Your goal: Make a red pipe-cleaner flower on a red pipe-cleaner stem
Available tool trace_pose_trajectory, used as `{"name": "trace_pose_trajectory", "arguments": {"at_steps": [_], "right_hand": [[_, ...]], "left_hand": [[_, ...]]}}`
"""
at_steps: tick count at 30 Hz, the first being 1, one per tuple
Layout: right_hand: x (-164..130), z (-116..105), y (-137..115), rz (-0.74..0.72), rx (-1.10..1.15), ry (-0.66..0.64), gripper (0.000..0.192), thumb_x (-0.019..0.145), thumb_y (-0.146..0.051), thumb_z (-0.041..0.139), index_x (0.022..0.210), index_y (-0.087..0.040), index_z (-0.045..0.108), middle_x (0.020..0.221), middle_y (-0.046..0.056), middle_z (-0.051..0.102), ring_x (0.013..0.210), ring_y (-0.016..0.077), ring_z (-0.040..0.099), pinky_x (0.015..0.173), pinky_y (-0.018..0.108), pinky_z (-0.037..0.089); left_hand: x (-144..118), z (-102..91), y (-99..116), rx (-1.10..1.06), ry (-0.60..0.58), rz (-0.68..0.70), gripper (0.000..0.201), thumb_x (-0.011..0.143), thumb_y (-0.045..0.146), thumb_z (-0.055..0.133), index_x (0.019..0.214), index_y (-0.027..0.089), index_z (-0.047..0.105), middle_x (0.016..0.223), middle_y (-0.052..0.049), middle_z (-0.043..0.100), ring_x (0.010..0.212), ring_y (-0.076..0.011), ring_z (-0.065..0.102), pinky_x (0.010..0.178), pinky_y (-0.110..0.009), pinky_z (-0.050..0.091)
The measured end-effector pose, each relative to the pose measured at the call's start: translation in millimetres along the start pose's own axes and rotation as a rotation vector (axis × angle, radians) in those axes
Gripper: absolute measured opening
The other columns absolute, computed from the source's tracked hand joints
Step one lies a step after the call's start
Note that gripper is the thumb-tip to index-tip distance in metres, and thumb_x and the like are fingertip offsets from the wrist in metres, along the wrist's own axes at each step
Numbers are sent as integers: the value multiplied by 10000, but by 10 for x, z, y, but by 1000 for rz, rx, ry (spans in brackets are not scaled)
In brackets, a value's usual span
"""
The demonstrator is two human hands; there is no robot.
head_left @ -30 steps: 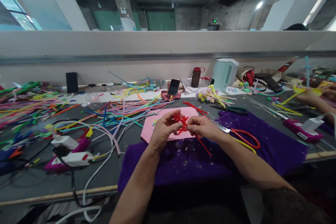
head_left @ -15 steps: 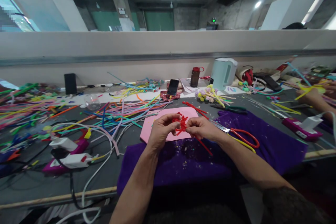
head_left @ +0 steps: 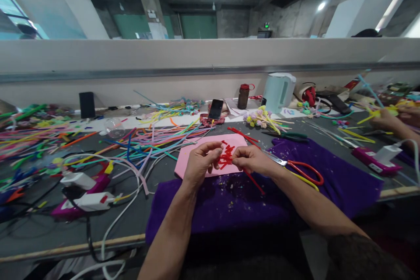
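Short red strips (head_left: pixel 226 156) are bunched in a ragged cluster, seen against the right part of a pink sheet (head_left: pixel 183 161).

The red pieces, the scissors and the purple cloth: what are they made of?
Red pieces: maybe fuzzy craft stems; they look thin and matte, but too small to be sure.

Scissors: the blades look like shiny metal, being silvery and bright; the smooth red handles are probably plastic.

Purple cloth: some soft, dull fabric, since it lies in loose folds.

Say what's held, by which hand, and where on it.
Right hand appears to pinch the red craft piece by its right edge; left hand: can't tell.
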State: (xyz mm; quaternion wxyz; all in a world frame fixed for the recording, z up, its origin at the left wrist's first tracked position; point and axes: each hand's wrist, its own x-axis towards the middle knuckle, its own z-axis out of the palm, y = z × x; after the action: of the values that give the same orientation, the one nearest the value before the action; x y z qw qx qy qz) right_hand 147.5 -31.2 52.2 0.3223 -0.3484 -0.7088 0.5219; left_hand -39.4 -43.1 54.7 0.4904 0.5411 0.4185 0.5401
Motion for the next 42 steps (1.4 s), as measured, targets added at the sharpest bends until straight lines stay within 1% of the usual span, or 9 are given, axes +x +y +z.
{"name": "trace_pose_trajectory", "arguments": {"at_steps": [3, 11, 15, 18, 21, 28, 32, 35, 42], "right_hand": [[-10, -16, -19, 8, 22, -10, 186, 731, -317, 570, 701, -137, 536, 520, -46, 532, 354, 28, 393, 345, 151, 259], [19, -29, 30, 42, 218, 15, 233, 724, -359, 589, 686, -140, 520, 524, -39, 541, 318, 22, 386, 304, 143, 240], [21, -7, 15, 75, 326, 9, 235, 725, -356, 596, 682, -143, 505, 529, -35, 562, 298, 15, 375, 291, 136, 240], [27, 23, 1, 99, 380, 16, 228, 718, -347, 602, 698, -144, 501, 528, -31, 579, 293, 20, 392, 292, 134, 270], [37, 76, 12, 105, 430, 3, 235, 707, -351, 611, 706, -149, 491, 549, -25, 597, 315, 39, 448, 295, 137, 302], [27, 178, 44, 83, 335, -40, 257, 744, -396, 568, 709, -150, 506, 574, -17, 600, 359, 58, 499, 313, 143, 331], [32, 113, 15, -9, 104, 166, 283, 753, -417, 552, 691, -141, 552, 567, -7, 591, 378, 55, 493, 330, 145, 321], [45, 65, -1, -82, 107, 330, 224, 742, -368, 572, 704, -147, 563, 578, -13, 590, 380, 47, 464, 342, 152, 309], [56, 93, 45, -145, 92, 390, 182, 727, -333, 590, 764, -154, 592, 553, -24, 571, 396, 69, 489, 352, 169, 345]], "left_hand": [[4, -30, 29, 12, 28, -60, 368, 705, 427, 591, 937, 142, 621, 852, -67, 653, 317, -18, 412, 274, -161, 217], [36, -32, 11, -83, 53, -71, 447, 738, 521, 498, 938, 138, 613, 885, -79, 630, 368, -36, 485, 282, -154, 217], [58, -12, -21, -280, 115, -75, 352, 660, 404, 642, 892, 140, 617, 809, -39, 618, 469, -26, 490, 345, -127, 277], [50, 32, -51, -329, 30, -167, 337, 593, 287, 719, 883, 140, 630, 848, -37, 617, 520, -21, 491, 384, -118, 292], [35, 88, -100, -332, -45, -256, 312, 591, 280, 724, 849, 131, 630, 708, -6, 594, 473, -21, 458, 374, -125, 255], [18, 133, -132, -281, -65, -269, 248, 617, 308, 698, 715, 130, 558, 453, 66, 438, 341, -14, 344, 328, -142, 139], [17, 128, -111, -280, -96, -256, 234, 649, 322, 656, 709, 136, 526, 498, 48, 489, 336, -13, 347, 304, -138, 143], [19, 143, -123, -284, -149, -266, 229, 664, 326, 631, 712, 141, 505, 575, 16, 564, 330, -12, 356, 293, -137, 163], [1, 197, -162, -253, -207, -262, 227, 682, 325, 615, 711, 139, 488, 624, -2, 599, 318, -5, 359, 285, -135, 170]]}}
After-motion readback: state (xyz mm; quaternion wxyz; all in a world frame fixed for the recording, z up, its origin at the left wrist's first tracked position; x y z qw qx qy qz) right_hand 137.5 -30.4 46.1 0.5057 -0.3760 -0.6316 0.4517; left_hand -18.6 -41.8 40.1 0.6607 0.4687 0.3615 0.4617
